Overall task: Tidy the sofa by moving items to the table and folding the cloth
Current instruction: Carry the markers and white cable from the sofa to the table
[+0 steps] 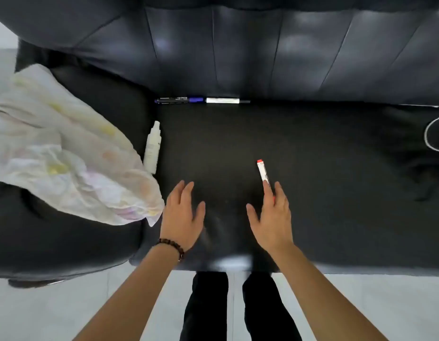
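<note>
at the far left a crumpled white cloth (66, 153) with faint yellow and pink marks lies over the sofa's left cushion and armrest, its lower corner hanging near the seat's front edge. just right of it, in the seam between cushions, a small white spray bottle (152, 147) lies on its side, nozzle pointing toward the backrest. along the crease where the seat meets the backrest lie 2 markers end to end: a blue-capped marker (180, 99) and a white-barrelled marker (226, 100), touching or nearly so. the black sofa (336, 156) fills most of the view.

the left hand (182, 217), a beaded bracelet (173, 247) at its wrist, hovers palm down above the seat, fingers spread and loose, its grip apart and holding nothing; it is near the cloth's corner but not touching it. the right hand (272, 217) is also flat and open, fingers extended; its fingertips overlap the near end of a red-capped marker (262, 172) lying on the seat, though whether they press it cannot be told. no fingers are curled around the marker. at the far right edge a white cable (428, 139) loops on the seat.
</note>
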Available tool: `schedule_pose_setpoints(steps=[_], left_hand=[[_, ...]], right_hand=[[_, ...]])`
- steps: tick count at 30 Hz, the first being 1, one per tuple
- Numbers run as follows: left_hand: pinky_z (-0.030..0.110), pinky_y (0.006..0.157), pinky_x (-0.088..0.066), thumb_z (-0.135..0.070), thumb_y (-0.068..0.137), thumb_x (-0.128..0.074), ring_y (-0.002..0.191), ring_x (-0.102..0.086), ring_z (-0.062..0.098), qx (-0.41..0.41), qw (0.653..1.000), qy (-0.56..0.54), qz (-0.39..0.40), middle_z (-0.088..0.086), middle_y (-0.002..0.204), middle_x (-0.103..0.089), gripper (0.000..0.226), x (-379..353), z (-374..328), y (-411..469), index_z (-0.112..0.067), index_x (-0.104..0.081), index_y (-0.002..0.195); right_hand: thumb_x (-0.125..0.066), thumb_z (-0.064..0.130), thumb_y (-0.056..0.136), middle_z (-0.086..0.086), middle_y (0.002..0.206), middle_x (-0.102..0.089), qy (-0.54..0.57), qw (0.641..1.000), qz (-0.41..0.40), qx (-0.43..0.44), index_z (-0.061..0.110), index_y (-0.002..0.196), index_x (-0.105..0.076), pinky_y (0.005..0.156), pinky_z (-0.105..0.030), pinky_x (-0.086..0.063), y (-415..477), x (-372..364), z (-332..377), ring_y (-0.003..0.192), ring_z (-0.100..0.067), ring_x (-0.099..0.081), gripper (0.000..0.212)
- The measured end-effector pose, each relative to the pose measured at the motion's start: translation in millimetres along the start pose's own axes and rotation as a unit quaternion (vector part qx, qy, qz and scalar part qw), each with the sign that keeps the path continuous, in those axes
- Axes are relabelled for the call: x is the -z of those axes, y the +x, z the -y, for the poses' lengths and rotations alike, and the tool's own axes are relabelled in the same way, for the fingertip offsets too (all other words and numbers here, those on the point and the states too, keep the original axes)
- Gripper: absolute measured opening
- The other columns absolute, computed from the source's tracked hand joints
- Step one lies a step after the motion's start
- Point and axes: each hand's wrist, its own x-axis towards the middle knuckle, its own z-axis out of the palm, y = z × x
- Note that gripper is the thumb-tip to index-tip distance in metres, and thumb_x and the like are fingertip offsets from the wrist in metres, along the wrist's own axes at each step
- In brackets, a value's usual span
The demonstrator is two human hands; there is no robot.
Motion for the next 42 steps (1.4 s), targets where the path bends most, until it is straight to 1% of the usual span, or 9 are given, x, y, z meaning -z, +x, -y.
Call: schedule_pose_setpoints(steps=[10, 14, 19, 22, 29, 33, 36, 38, 42], left_hand=[[0.051, 0.105, -0.033, -0.031, 0.089, -0.053, 0.138, -0.028, 0.035, -0.089, 0.967, 0.21, -0.114, 0.016, 0.15, -0.03, 0.061, -5.8, -20.0, 222.8, -0.009, -0.034, 0.143], [0.054, 0.108, -0.028, -0.034, 0.086, -0.047, 0.139, -0.024, 0.034, -0.034, 0.948, 0.29, -0.13, 0.015, 0.144, -0.035, 0.063, -3.6, -18.7, 263.2, -0.006, -0.033, 0.141], [0.057, 0.1, -0.033, -0.027, 0.094, -0.039, 0.115, -0.042, 0.043, -0.086, 0.919, 0.358, -0.143, 0.024, 0.124, -0.046, 0.043, -3.9, -8.6, 271.4, 0.001, -0.044, 0.126], [0.055, 0.088, -0.042, -0.025, 0.098, -0.038, 0.109, -0.044, 0.044, -0.112, 0.927, 0.321, -0.16, 0.027, 0.122, -0.046, 0.037, -6.9, 1.2, 264.3, 0.0, -0.046, 0.124], [0.044, 0.078, -0.053, -0.026, 0.097, -0.05, 0.1, -0.063, 0.035, -0.232, 0.941, 0.185, -0.165, 0.012, 0.107, -0.066, 0.025, -71.4, 10.7, 110.8, -0.011, -0.063, 0.114], [0.031, 0.06, -0.051, -0.038, 0.098, -0.043, 0.076, -0.065, 0.026, -0.075, 0.991, 0.062, -0.091, 0.002, 0.099, -0.067, 0.038, -68.3, -5.8, 1.9, -0.019, -0.057, 0.128], [0.026, 0.075, -0.046, -0.039, 0.099, -0.042, 0.093, -0.064, 0.02, 0.056, 0.995, -0.067, -0.053, -0.004, 0.118, -0.063, 0.04, -32.4, -36.7, -59.8, -0.026, -0.048, 0.137], [0.029, 0.079, -0.049, -0.036, 0.099, -0.042, 0.092, -0.063, 0.015, 0.085, 0.985, -0.143, -0.04, -0.005, 0.112, -0.065, 0.037, 4.8, -66.6, -92.2, -0.026, -0.046, 0.135], [0.025, 0.061, -0.04, -0.018, 0.097, -0.05, 0.061, -0.053, 0.002, 0.07, 0.971, -0.223, -0.044, -0.008, 0.076, -0.057, 0.018, 91.2, -124.3, -146.9, -0.019, -0.047, 0.115]], right_hand=[[-0.049, 0.035, 0.098, -0.013, 0.142, -0.051, -0.084, 0.984, -0.154, 0.017, 0.016, 0.151, -0.034, 0.094, -0.048, -0.046, 44.6, -54.2, -29.8, 0.124, -0.033, -0.049, 0.058], [-0.046, 0.039, 0.097, -0.012, 0.141, -0.053, -0.088, 0.981, -0.17, 0.025, 0.016, 0.15, -0.036, 0.092, -0.047, -0.047, 49.6, -61.1, -32.7, 0.122, -0.032, -0.052, 0.059], [-0.052, 0.018, 0.097, -0.008, 0.144, -0.052, -0.105, 0.983, -0.142, 0.047, 0.017, 0.153, -0.03, 0.092, -0.044, -0.05, 55.8, -60.6, -43.9, 0.123, -0.029, -0.054, 0.06], [-0.064, 0.009, 0.087, -0.008, 0.143, -0.053, -0.1, 0.984, -0.135, 0.054, 0.016, 0.152, -0.032, 0.09, -0.042, -0.052, 58.1, -61.7, -48.1, 0.122, -0.028, -0.057, 0.073], [-0.063, 0.001, 0.089, -0.009, 0.138, -0.059, -0.019, 0.989, -0.143, 0.043, 0.017, 0.145, -0.045, 0.083, -0.038, -0.056, 54.2, -50.1, -41.4, 0.117, -0.026, -0.064, 0.062], [-0.044, 0.012, 0.101, -0.003, 0.137, -0.057, 0.113, 0.993, -0.034, -0.022, 0.025, 0.148, -0.038, 0.093, -0.042, -0.052, 32.1, -8.5, -37.4, 0.116, -0.026, -0.06, 0.049], [-0.041, 0.019, 0.104, -0.003, 0.138, -0.056, 0.156, 0.987, 0.001, -0.048, 0.023, 0.15, -0.034, 0.097, -0.038, -0.047, -11.3, 39.0, -27.9, 0.114, -0.027, -0.059, 0.047], [-0.041, 0.022, 0.104, -0.001, 0.141, -0.053, 0.176, 0.983, 0.002, -0.05, 0.022, 0.151, -0.031, 0.097, -0.036, -0.045, -52.5, 79.8, -17.2, 0.117, -0.025, -0.058, 0.048], [-0.041, 0.024, 0.104, 0.003, 0.143, -0.051, 0.214, 0.974, -0.017, -0.069, 0.021, 0.151, -0.032, 0.099, -0.029, -0.042, -142.6, 163.2, 0.4, 0.121, -0.019, -0.054, 0.048]])
